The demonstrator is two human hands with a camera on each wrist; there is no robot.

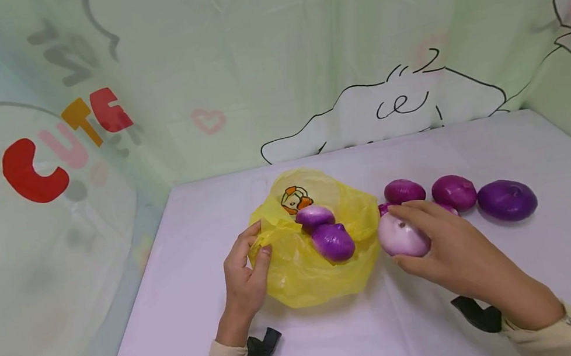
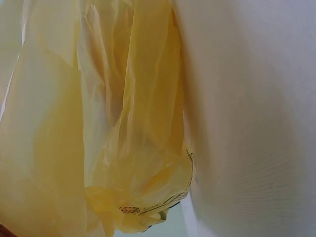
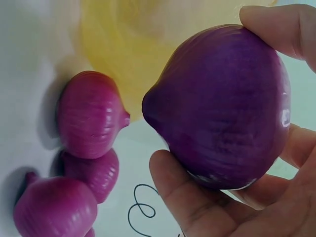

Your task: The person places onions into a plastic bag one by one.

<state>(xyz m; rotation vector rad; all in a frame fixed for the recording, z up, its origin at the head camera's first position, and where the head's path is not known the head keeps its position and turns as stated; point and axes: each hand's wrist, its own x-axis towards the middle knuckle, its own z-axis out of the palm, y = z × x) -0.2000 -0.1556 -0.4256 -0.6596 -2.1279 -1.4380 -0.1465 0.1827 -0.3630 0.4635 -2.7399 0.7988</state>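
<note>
A yellow plastic bag [image 1: 324, 285] lies spread open on the table, with two purple onions [image 1: 333, 243] in its mouth. My left hand [image 1: 244, 279] grips the bag's left edge between thumb and fingers. In the left wrist view the crumpled yellow film of the bag [image 2: 148, 98] fills much of the picture, and the fingers are hidden. Just off the bag's right side, my right hand [image 1: 446, 242] holds an onion [image 1: 402, 236], pale at its root end. The right wrist view shows that onion [image 3: 222, 108] dark purple, held between thumb and fingers.
Behind the right hand several more onions lie on the table, among them a reddish-purple onion [image 1: 404, 191], another one [image 1: 454, 193] and a darker onion [image 1: 507, 200] farthest right. Printed curtains [image 1: 303, 52] hang along the back and sides of the white table [image 1: 191, 230].
</note>
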